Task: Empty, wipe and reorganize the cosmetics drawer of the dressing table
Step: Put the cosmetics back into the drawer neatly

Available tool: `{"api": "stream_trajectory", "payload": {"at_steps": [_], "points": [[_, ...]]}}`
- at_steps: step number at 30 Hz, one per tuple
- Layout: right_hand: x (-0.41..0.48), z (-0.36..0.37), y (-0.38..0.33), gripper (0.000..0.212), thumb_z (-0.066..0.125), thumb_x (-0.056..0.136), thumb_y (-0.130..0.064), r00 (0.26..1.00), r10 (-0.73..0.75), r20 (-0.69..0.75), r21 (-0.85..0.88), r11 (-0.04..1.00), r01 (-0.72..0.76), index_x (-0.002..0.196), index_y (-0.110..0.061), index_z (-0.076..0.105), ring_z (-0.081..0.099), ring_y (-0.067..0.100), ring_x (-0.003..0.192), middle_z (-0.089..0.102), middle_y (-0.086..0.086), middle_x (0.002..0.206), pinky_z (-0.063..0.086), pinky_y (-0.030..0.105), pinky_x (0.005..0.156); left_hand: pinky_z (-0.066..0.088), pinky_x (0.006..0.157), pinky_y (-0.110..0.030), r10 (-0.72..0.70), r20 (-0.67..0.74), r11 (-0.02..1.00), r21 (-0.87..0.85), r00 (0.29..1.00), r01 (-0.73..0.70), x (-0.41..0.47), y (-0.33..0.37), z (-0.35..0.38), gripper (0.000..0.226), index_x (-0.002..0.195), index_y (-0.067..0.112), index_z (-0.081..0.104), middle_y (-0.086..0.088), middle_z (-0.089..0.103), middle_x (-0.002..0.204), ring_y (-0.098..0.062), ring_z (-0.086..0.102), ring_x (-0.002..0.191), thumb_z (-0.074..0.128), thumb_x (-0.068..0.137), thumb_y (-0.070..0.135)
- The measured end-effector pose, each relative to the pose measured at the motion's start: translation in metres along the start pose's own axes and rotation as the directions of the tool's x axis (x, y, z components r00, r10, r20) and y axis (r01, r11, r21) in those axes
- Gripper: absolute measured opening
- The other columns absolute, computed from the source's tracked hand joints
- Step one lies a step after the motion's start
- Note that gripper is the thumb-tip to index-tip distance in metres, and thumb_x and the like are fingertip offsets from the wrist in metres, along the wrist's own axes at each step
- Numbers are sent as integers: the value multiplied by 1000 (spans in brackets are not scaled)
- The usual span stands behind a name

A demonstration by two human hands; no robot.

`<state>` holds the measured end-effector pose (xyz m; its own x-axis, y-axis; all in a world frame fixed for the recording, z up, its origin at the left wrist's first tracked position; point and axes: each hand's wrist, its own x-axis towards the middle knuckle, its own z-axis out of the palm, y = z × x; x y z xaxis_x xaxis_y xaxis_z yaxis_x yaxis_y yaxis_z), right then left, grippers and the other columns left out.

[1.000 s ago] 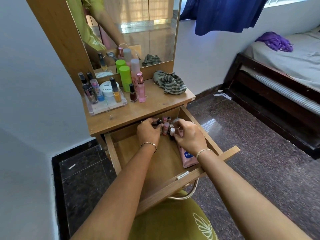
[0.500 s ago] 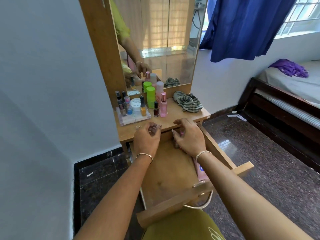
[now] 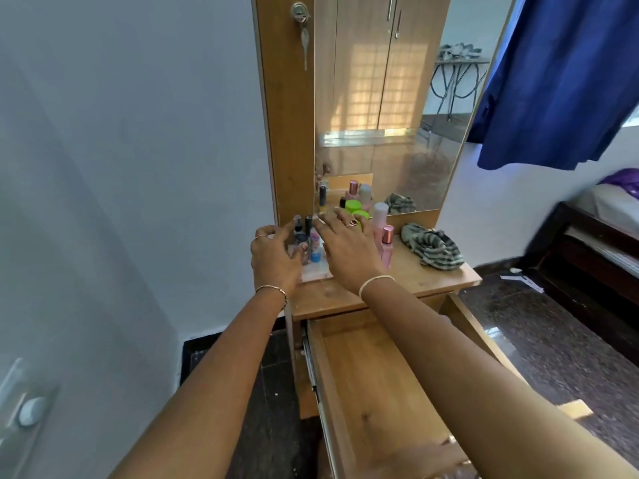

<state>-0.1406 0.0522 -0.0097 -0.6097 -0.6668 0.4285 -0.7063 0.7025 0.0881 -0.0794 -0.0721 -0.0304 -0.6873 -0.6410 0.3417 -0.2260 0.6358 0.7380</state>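
Reaching forward with both arms over the tabletop. Curling the left hand [image 3: 276,259] beside a dark spray bottle [image 3: 298,233] at the clear tray [image 3: 316,273]; cannot tell whether gripping anything. Spreading the right hand [image 3: 345,252] flat and wide above the small bottles [image 3: 314,250], covering most of them; cannot see beneath the palm. Cannot read any label, all blurred and tiny. Just right of that hand, a pink bottle [image 3: 386,243], then a striped cloth [image 3: 436,250]. Below, pulled out from the dressing table [image 3: 425,280], the drawer [image 3: 359,382], partly hidden by the right forearm.
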Motion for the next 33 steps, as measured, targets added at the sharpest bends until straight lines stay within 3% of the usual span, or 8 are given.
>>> {"api": "stream_trajectory", "payload": {"at_steps": [5,8,11,15,20,24,29,33], "points": [[9,11,-5,61,57,87,-7,998,35,45,11,999,-35,143,-24,41,25,25,142,48,-1,143,10,50,108,48,95,-35,12,25,1000,-14,1000,-12,2,-8,12,33,116,22,65,-7,51,120,-25,47,114,70,83,18],[10,12,-8,42,59,82,-6,998,63,-20,48,997,-62,121,-23,53,37,26,135,64,1,121,11,48,102,49,96,-36,11,18,998,-63,1000,-10,1,-9,15,34,116,23,64,-7,55,120,-25,52,112,70,84,16],[7,10,-12,33,60,81,-6,997,76,-32,65,995,-74,109,-21,51,51,28,120,69,2,102,14,46,97,48,94,-36,52,15,993,-105,999,-50,-1,-9,14,32,113,21,64,-5,63,117,-24,57,110,70,82,14],[2,5,-15,30,62,83,-8,995,100,-14,173,980,-96,109,-19,52,53,29,115,67,4,104,26,49,98,50,92,-36,41,24,987,-159,999,-36,-7,-5,10,29,109,20,63,-2,68,112,-22,62,104,71,82,12],[-21,-9,-8,23,58,89,-18,964,254,-77,389,898,-205,111,-25,55,52,20,115,67,-6,107,23,42,97,55,88,-35,46,22,979,-201,999,-41,-20,-1,0,32,109,21,61,0,67,111,-18,64,100,73,80,13],[-59,-17,11,28,58,89,-15,954,294,-59,481,846,-231,115,-26,56,54,19,110,65,-6,106,26,41,98,56,81,-28,30,71,962,-273,997,-10,-37,5,-4,41,114,18,62,1,67,110,-13,65,94,78,76,18],[-114,-17,47,23,56,90,-11,949,314,-7,606,756,-246,111,-18,59,57,20,97,64,0,105,46,39,85,44,59,0,48,130,941,-338,990,-1,-70,18,7,37,107,17,68,16,63,88,19,57,68,81,72,20],[-161,-14,74,27,54,89,-7,891,452,45,647,666,-371,111,-22,60,60,16,94,64,-5,99,49,32,82,47,59,-4,59,209,936,-351,976,19,-101,27,29,37,108,17,68,16,65,82,13,60,65,81,73,19]]}}
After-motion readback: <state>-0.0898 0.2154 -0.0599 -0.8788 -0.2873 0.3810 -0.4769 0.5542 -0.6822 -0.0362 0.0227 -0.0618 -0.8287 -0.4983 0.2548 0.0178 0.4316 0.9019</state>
